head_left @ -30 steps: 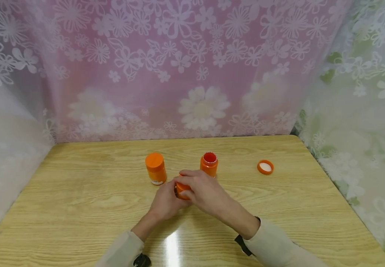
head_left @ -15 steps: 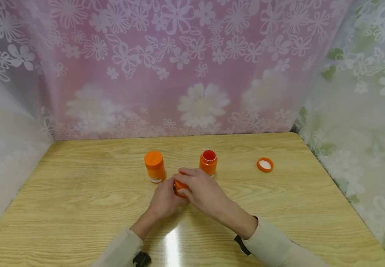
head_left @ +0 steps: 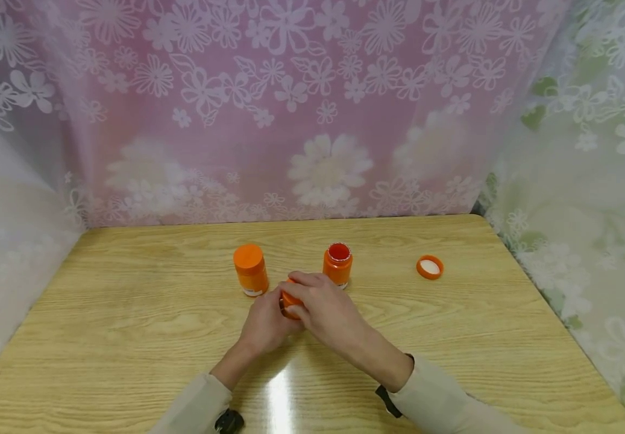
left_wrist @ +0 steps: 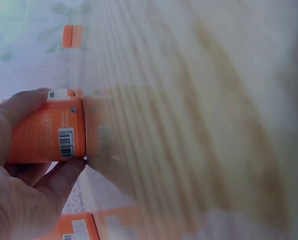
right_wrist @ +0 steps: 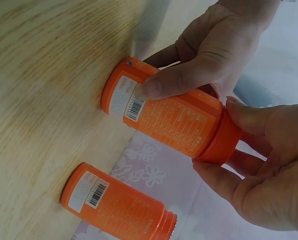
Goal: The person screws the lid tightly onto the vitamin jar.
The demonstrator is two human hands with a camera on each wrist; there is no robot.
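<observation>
Both hands are on one orange plastic bottle [right_wrist: 174, 125] with a printed label and barcode, upright with its base at the tabletop. My left hand [head_left: 266, 322] grips the bottle's body, its thumb across the label in the right wrist view. Around the orange screw cap [right_wrist: 223, 140] on top curl the fingers and thumb of my right hand [head_left: 331, 313]. In the head view the hands cover most of this bottle. Just behind my right hand stands an uncapped orange bottle [head_left: 337, 272], its rim ragged and whitish. Another orange bottle [head_left: 251, 277], capped, stands left of it.
A loose orange cap [head_left: 430, 267] with a white lining lies to the right, inside facing up. The wood-grain table [head_left: 144, 337] reaches back to a pink flowered curtain [head_left: 236, 150]. Pale flowered sheets hang along both sides.
The right wrist and sleeve have shifted slightly left, while both hands keep their grip on the bottle and cap. The whole head view has moved a little; the other bottles stay in place.
</observation>
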